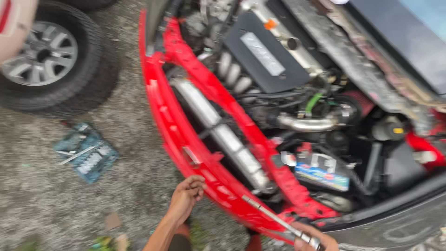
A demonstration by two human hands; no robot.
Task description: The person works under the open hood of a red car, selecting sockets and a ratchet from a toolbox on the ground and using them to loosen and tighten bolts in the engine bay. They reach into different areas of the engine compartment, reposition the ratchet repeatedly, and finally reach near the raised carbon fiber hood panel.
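Nearest the lens, at the lower edge of the head view, the right hand [316, 238] is closed around the handle end of a long metal wrench [274, 218], a slim bright steel shaft that slants up and to the left until its tip meets the red front frame [186, 121]. Left hand [188, 193], fingers curled into a loose fist, rests against the lower edge of that same red frame; whether anything lies inside the fist cannot be told. Red painted frame members, smooth and glossy, run diagonally across the view and enclose a long ribbed silver radiator [218, 135]. Behind them sits the engine bay: a dark matt engine cover [262, 53] with a pale plate, curved cast-metal manifold runners [232, 74], a polished metal intake pipe [306, 123], and a boxy battery [320, 172] with a blue label. Ground [42, 200] is rough grey gravel. On it, well apart from the hands, lies a blue-green tool case [86, 151] holding small silvery tools. Farther left stands another vehicle's black tyre on a silver spoked wheel [44, 53]. Open gravel lies between the tool case and the red frame, to the left of the left forearm.
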